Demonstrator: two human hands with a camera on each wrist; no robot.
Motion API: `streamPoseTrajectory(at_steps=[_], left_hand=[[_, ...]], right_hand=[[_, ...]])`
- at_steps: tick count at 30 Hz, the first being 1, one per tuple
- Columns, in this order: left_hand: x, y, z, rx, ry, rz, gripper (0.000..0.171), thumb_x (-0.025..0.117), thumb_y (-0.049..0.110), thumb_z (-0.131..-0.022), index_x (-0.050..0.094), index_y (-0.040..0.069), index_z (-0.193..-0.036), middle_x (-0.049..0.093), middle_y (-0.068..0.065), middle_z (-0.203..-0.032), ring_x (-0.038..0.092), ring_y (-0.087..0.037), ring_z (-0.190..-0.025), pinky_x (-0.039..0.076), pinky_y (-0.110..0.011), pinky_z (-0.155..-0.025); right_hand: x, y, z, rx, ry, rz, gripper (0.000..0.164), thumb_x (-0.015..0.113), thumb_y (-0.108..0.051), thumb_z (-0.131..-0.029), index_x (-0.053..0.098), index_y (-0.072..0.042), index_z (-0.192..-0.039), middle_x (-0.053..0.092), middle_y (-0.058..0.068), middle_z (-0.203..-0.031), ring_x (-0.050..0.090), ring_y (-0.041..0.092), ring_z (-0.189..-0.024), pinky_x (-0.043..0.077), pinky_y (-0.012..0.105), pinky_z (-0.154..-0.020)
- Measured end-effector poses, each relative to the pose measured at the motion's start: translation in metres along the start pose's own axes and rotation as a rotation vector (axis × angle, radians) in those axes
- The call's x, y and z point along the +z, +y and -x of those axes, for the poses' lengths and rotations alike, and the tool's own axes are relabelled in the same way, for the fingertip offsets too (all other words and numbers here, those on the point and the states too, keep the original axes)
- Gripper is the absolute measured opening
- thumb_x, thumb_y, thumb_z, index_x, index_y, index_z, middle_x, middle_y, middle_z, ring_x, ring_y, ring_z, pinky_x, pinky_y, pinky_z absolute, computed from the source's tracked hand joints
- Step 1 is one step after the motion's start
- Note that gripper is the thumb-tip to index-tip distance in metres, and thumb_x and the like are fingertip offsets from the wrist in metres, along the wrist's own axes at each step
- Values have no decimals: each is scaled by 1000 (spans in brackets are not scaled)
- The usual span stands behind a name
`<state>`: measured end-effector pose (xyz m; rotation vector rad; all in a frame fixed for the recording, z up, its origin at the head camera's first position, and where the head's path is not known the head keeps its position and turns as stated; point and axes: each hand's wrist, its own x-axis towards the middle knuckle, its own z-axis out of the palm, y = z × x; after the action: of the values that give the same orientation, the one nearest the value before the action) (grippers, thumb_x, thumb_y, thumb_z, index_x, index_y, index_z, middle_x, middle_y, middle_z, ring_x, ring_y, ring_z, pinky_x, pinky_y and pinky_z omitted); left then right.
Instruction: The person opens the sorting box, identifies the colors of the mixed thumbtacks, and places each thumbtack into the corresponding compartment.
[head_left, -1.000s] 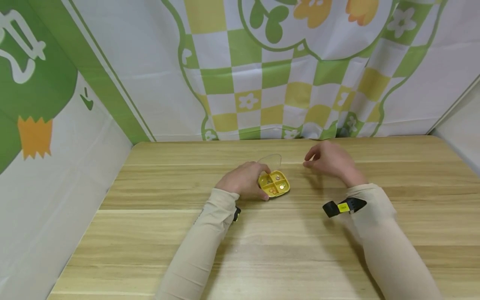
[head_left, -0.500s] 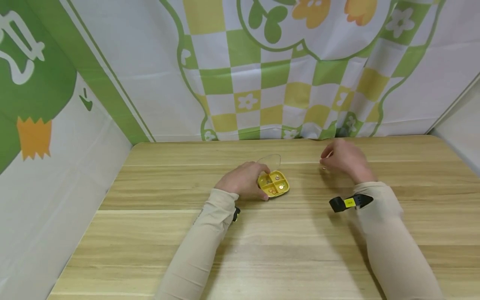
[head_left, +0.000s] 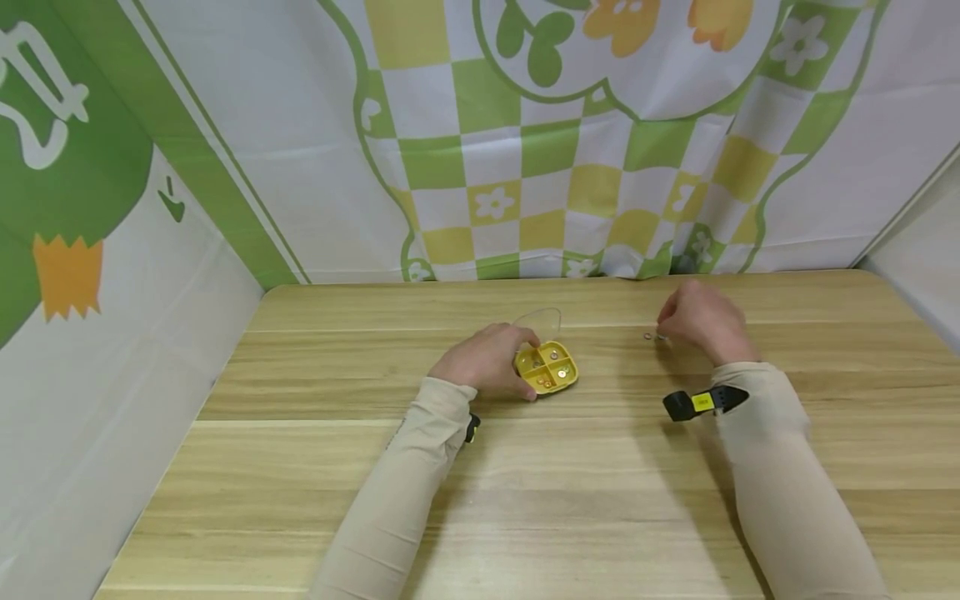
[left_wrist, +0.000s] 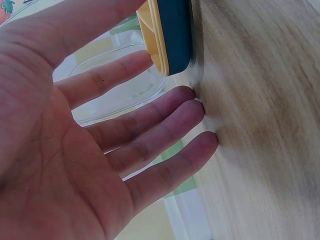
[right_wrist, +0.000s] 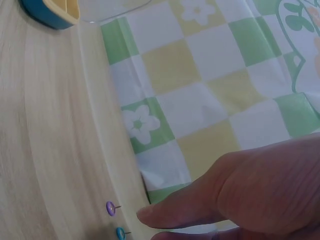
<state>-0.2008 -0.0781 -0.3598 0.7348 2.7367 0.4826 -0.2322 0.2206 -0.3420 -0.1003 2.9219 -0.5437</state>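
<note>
A yellow four-compartment pill box (head_left: 576, 367) with a dark teal outer shell (left_wrist: 176, 37) sits mid-table, its clear lid (head_left: 546, 322) raised. Small metallic and orange pieces lie in its compartments. My left hand (head_left: 486, 360) steadies it, thumb and forefinger at its left side, the other fingers stretched towards the tabletop. To the right, my right hand (head_left: 707, 322) hovers low, thumb and forefinger slightly apart with nothing visible between them. Beside its fingertips lie a purple thumbtack-like stud (right_wrist: 111, 208) and a blue one (right_wrist: 120, 233), each with a thin pin.
The wooden table (head_left: 525, 508) reaches back to a green, white and yellow checkered cloth (head_left: 547, 192) hanging behind it. Another printed cloth (head_left: 75, 375) closes the left side. A black strap with a yellow label (head_left: 701, 403) is on the right wrist.
My right hand has moved to the right, away from the pill box. Small studs now show on the table by its fingertips. My left hand and the box have stayed in place.
</note>
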Motion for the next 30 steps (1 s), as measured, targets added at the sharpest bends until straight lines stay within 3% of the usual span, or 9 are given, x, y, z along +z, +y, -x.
streamPoseTrajectory(at_steps=[30], left_hand=[[1,0,-1,2,0,-7,71,79,39,-66,52,16,-127,53,-2,-127,46,-21,-117,36,-33,-96]], right_hand=[[10,7,-3,38,-3,53,19,56,-17,-71,70,-16,-83,61,12,-93,52,28,-80,41,39,-56]])
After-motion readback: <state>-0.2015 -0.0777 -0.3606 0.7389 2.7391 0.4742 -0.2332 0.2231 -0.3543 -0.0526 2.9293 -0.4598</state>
